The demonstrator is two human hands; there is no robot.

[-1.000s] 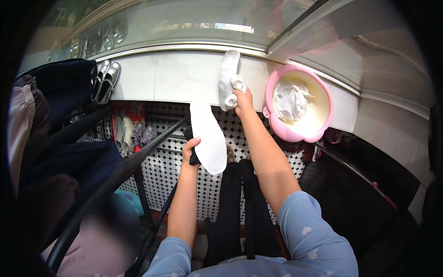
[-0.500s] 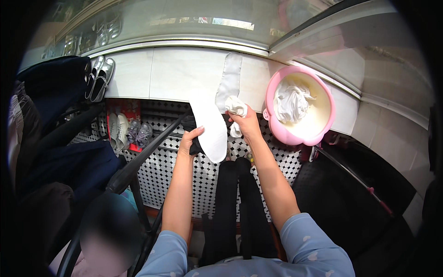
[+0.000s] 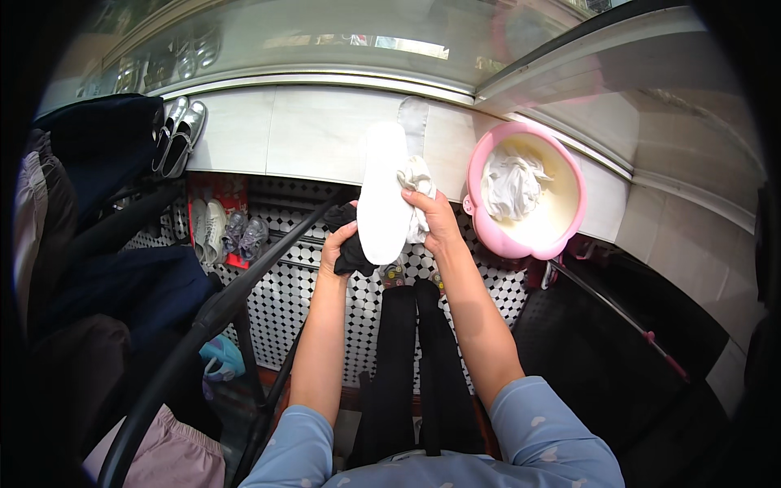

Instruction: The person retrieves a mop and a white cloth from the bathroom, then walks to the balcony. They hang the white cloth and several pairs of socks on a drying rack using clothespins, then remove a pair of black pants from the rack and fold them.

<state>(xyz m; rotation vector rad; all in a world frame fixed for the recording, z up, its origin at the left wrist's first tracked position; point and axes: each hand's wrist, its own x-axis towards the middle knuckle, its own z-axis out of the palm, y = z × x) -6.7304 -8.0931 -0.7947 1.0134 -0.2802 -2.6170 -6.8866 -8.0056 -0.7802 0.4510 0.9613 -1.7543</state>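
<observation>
My left hand (image 3: 339,244) grips the lower end of a white shoe insole (image 3: 382,191) together with a dark cloth or sock (image 3: 350,244). The insole stands upright in front of me. My right hand (image 3: 435,218) is closed on a crumpled white cloth (image 3: 415,183) and presses it against the insole's right edge. A second, greyish insole (image 3: 413,122) lies on the white ledge (image 3: 301,134) just behind.
A pink basin (image 3: 569,224) holding white cloth sits on the ledge at right. Silver shoes (image 3: 179,134) rest on the ledge at left. Small shoes (image 3: 228,232) lie on the black-and-white tiled floor (image 3: 301,293). A black rail (image 3: 220,301) and dark hanging clothes (image 3: 98,276) fill the left.
My right hand came back from the ledge with the white cloth and now meets the insole. The left hand lifted the insole upright and nearer the ledge.
</observation>
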